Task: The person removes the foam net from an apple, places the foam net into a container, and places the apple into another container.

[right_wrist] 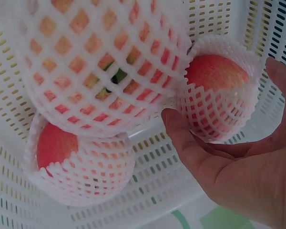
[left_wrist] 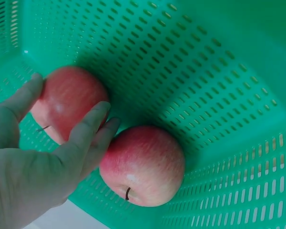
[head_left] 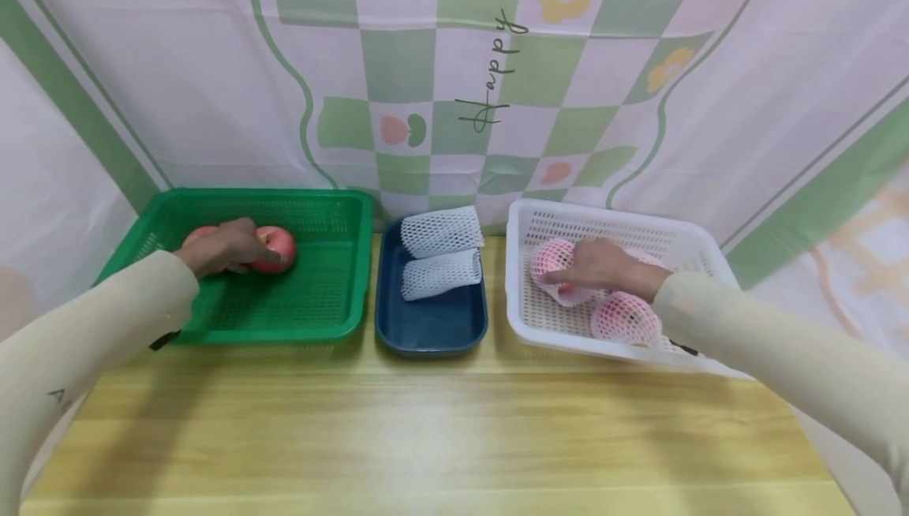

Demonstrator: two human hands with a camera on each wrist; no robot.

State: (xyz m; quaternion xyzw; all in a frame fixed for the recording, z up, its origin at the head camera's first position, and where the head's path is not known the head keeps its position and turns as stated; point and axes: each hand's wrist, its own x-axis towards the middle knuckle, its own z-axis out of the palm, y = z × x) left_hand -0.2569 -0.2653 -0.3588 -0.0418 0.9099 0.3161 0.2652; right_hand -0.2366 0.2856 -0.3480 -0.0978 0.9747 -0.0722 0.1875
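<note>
Two red apples (left_wrist: 145, 164) streaked paler sit in the green basket (head_left: 359, 263) at the desk's (head_left: 440, 437) far left corner, one between thumb and fingers of the left hand (left_wrist: 40, 164), whether gripped I cannot tell. At the far right corner, the white basket (head_left: 514, 263) holds netted apples (right_wrist: 105, 62), red-yellow under pinkish foam, the right hand (right_wrist: 238, 174) parted around one; midway, a navy tray (head_left: 429, 330) bears two white nets (head_left: 440, 232).

Left of the blue tray (head_left: 430, 328) — a bare apple (left_wrist: 70, 98), round and smooth, rosy red, tilted, with a thin stem (left_wrist: 44, 128) poking from its dimple. Right of the blue tray — a netted apple (right_wrist: 218, 83), red shading to yellow, snug in pale foam mesh (right_wrist: 217, 117), with one broad patch of skin uncovered.
</note>
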